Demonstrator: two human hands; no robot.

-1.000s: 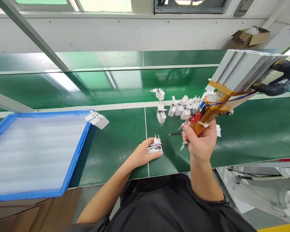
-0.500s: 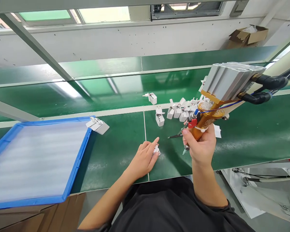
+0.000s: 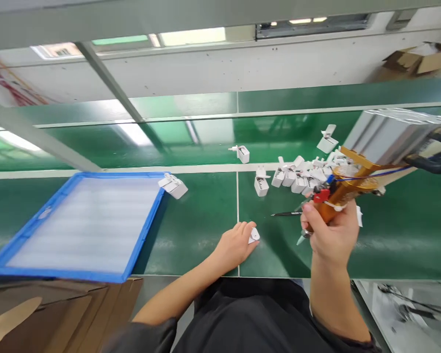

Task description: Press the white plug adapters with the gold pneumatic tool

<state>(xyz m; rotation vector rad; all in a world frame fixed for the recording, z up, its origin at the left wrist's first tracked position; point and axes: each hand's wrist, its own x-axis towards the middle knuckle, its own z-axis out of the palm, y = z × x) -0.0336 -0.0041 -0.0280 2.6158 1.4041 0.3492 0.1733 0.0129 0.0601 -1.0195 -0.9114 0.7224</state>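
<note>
Right of the blue tray [image 3: 145, 231], the left hand [image 3: 235, 245] grips a white casing [image 3: 255, 236], probably light and stiff, best pinched by its sides. The right hand [image 3: 332, 233] clasps a likely heavier gold dispenser [image 3: 367, 159].

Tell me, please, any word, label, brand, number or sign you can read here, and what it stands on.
No text can be read.
Thin black tool: pale marks, too small to read.
Blue-rimmed tray: pale patch at its left, too blurred to tell if it's print.
White plug adapters: no legible lettering.
</note>
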